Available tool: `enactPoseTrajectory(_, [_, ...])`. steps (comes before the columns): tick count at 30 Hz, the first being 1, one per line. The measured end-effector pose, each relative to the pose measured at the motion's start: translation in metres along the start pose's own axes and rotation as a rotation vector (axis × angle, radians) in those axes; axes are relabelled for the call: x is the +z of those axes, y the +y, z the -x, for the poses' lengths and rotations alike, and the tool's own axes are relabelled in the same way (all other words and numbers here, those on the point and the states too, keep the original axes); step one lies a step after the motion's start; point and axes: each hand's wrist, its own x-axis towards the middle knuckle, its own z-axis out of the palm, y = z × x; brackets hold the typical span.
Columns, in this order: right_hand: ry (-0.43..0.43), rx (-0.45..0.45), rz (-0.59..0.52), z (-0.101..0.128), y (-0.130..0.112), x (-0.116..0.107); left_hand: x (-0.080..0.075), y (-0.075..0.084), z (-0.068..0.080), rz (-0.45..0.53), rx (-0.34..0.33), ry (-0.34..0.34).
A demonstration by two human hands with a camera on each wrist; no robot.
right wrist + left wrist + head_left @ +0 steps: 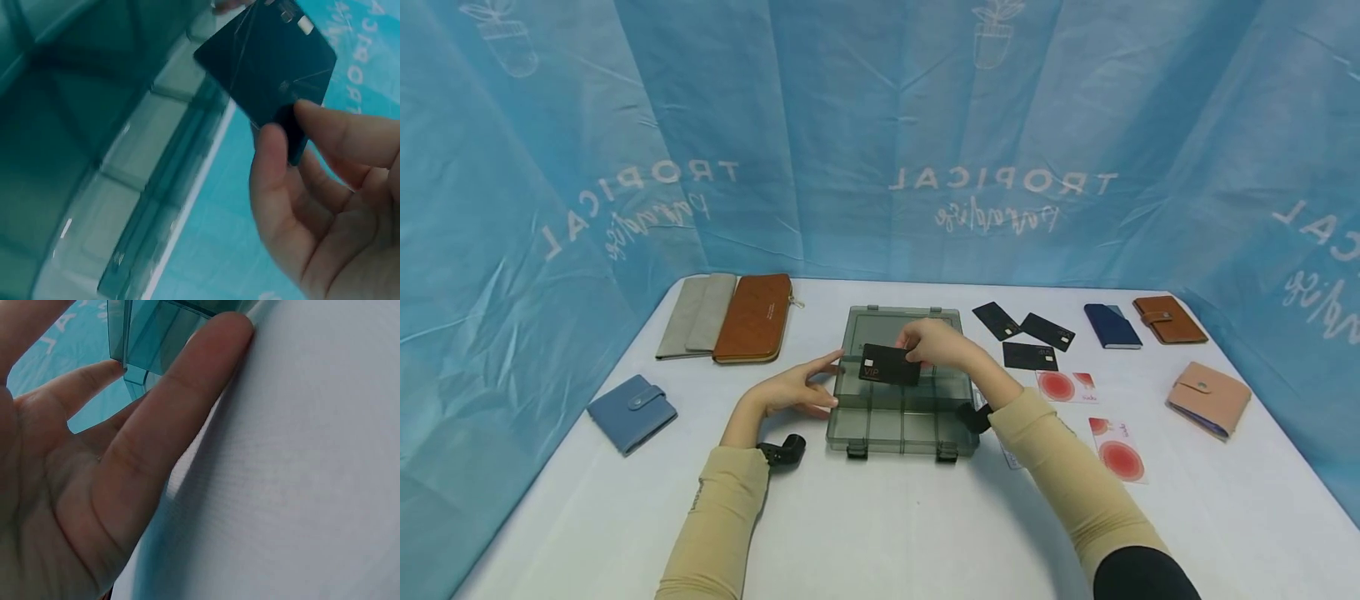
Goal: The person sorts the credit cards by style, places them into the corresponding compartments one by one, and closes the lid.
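Black card (889,365) being pinched by right hand (934,343), held above left part of divided box (902,433). Left hand (797,388), fingers straight, being rested against box's left edge on worktop (880,525). Near worktop lying bare.

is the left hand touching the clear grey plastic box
Touching: in the left wrist view a fingertip of the left hand meets the corner of the clear grey plastic box.
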Motion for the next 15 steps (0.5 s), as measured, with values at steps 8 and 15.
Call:
enactPoseTrajectory(8, [-0.036,-0.013,0.197,-0.016,-0.013,0.02,0.001,-0.003,-0.001,-0.013,0.005,0.007])
enactPoseTrajectory(15, [-0.089,0.011,0.277,-0.022,-0.02,0.028,-0.001,-0.002,0.0,-0.025,0.007,0.005])
